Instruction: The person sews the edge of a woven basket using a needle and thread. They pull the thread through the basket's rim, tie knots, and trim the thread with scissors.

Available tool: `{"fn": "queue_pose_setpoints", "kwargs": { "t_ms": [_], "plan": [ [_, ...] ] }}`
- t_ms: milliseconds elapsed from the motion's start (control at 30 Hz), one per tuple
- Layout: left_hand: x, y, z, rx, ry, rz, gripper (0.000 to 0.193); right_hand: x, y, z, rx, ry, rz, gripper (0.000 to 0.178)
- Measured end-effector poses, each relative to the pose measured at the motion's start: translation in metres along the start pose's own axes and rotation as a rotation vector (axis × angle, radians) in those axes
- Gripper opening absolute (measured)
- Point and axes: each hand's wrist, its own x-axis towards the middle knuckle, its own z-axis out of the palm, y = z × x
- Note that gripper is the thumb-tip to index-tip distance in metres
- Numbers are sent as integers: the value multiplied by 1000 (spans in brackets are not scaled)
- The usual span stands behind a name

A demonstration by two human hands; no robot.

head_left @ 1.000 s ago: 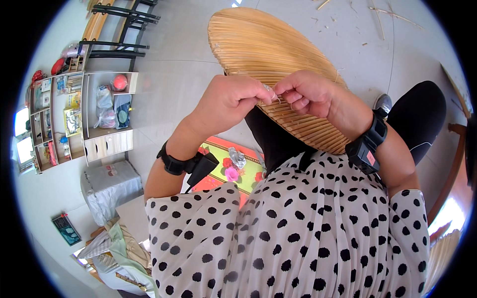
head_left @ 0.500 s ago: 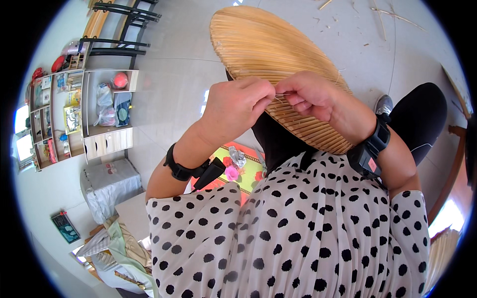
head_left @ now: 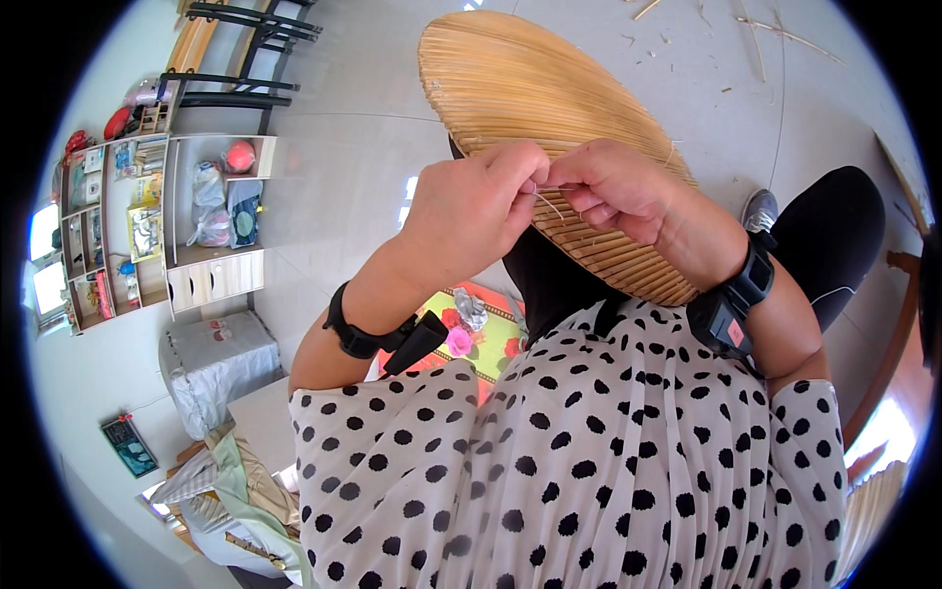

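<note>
The straw panel (head_left: pixel 535 83), oval and ribbed, lies tilted beneath the two hands; its larger part extends beyond them, and its near end reaches the spotted blouse (head_left: pixel 579 461). The white thread (head_left: pixel 549 203) is over the near left edge of the straw panel, just at the fingertips.

To the left of the straw panel, well apart, stands a shelf unit (head_left: pixel 231 280). One of its open compartments contains a pinkish-red ball (head_left: pixel 238 156) and, below the ball, some filled plastic bags (head_left: pixel 208 187), whose content I cannot tell.

The left hand (head_left: pixel 471 201) has its grip pinched together on the thread, with one loose end curving out. The right hand (head_left: pixel 616 187), above the straw panel, has its grip also pinched on the thread, the fingertips of both almost meeting.
</note>
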Motion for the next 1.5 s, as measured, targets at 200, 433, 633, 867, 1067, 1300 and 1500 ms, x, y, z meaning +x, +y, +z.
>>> {"fn": "queue_pose_setpoints", "kwargs": {
  "t_ms": [200,433,633,867,1067,1300,1500],
  "plan": [
    [-1,-4,-5,-125,-26,-14,21,-2,-1,-4,74,-78,-12,20],
    [1,-4,-16,-172,-97,-124,22,3,4,2,-52,-45,-71,17],
    [1,-6,-12,-174,17,-71,19,2,3,-2,-8,-54,-46,15],
    [-6,-11,-3,122,61,117,13,1,2,2,11,-28,-36,10],
    [-5,-10,-5,174,9,75,12,0,2,2,-21,-41,-46,15],
    [-4,-18,-21,67,-5,-41,9,-8,-4,3,-76,23,-54,24],
    [-4,-18,-28,3,-13,-81,6,-2,9,2,-237,82,-142,16]
  ]
}}
